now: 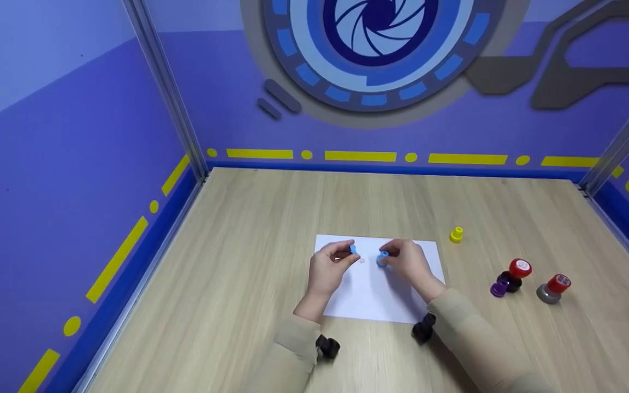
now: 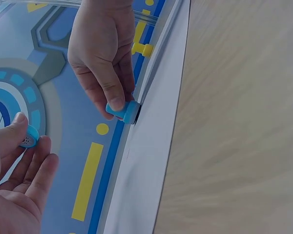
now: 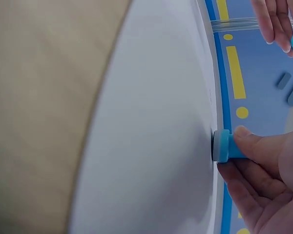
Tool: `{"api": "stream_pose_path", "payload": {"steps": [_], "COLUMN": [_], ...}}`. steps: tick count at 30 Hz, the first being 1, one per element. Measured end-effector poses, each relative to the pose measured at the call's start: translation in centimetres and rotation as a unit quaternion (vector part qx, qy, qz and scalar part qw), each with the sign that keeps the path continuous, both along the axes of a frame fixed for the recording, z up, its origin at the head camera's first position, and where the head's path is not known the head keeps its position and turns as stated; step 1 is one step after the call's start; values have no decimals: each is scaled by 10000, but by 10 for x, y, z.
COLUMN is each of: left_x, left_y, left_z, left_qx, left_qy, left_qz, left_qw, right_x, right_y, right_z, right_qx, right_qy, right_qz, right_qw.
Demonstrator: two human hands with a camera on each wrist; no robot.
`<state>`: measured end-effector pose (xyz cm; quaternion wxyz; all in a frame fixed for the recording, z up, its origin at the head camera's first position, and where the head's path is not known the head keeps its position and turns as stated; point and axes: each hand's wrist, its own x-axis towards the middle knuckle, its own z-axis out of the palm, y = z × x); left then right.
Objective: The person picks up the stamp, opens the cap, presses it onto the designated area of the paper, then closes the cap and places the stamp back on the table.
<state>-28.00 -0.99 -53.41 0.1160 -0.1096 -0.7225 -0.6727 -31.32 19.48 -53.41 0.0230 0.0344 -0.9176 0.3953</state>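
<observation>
Here, beige sleeves [image 1: 478, 327] reach over the desk [image 1: 227, 262]. Above a white paper [image 1: 369, 300], the fingers of the left hand [image 1: 326, 273] pinch a small blue cap [image 1: 353, 249], and those of the right hand [image 1: 410, 265] pinch a blue stamp [image 3: 222, 146] by its handle. The stamp's long axis is near upright, face down at the sheet; I cannot tell whether it touches. Wood extends from the paper's left edge to the side wall [image 1: 74, 207]. Rightward stand purple [image 1: 498, 289], red-and-black [image 1: 521, 267] and red-and-grey stamps [image 1: 553, 287]; a yellow one [image 1: 456, 235] stands farther back, before the purple back wall [image 1: 221, 98].
</observation>
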Motion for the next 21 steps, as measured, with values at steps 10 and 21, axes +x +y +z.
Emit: {"api": "stream_pose_path", "payload": {"steps": [10, 21], "left_x": [1, 1], "left_y": [2, 0], "left_z": [2, 0], "left_qx": [-45, -151], "left_qy": [-119, -32], "left_qz": [74, 21], "left_qw": [9999, 9999], "right_x": [2, 1], "right_y": [-4, -6], "right_z": [-2, 4], "right_qx": [275, 563], "right_qy": [114, 63], "right_qz": [85, 264], "right_qw": [9995, 9980]}}
